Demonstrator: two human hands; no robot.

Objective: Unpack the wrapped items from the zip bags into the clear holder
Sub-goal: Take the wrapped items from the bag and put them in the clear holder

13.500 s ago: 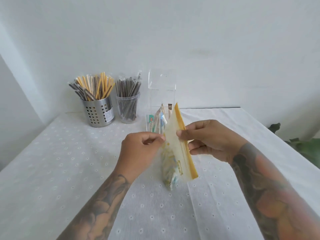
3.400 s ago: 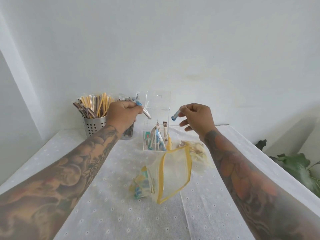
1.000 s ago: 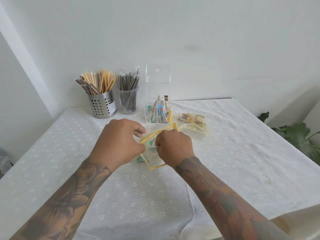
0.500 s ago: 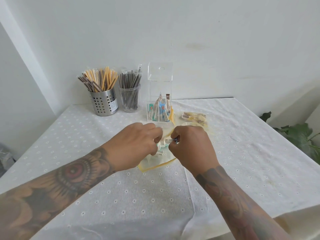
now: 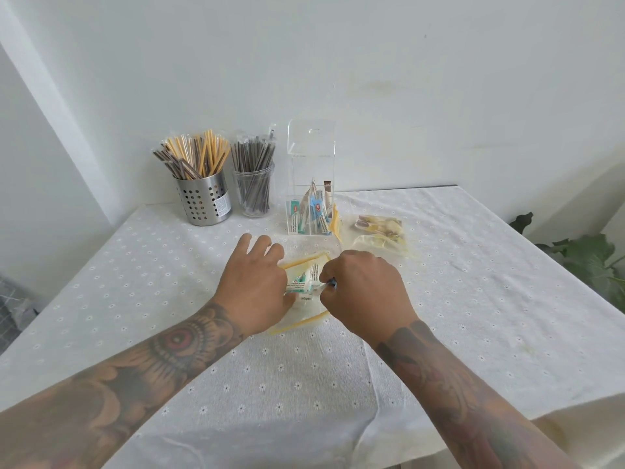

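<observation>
Two zip bags lie on the tabletop (image 5: pixel 473 299): the near one (image 5: pixel 306 297) under the flat-fingered left hand (image 5: pixel 253 286), the right hand (image 5: pixel 363 292) pinching one wrapped item (image 5: pixel 326 285) there; the second bag (image 5: pixel 380 233) sits beside one clear holder (image 5: pixel 310 184).

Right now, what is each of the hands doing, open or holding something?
Left hand: fingers straight, resting on the zip bag.
Right hand: curled, pinching a wrapped item at the bag.

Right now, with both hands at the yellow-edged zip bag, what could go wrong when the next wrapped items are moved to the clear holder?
1. The right hand pinches a thin wrapped item; it might slip on the way.
2. The clear holder is tall and narrow, so a bump might tip it.
3. The left hand only rests on the zip bag, so the bag may slide.
</observation>
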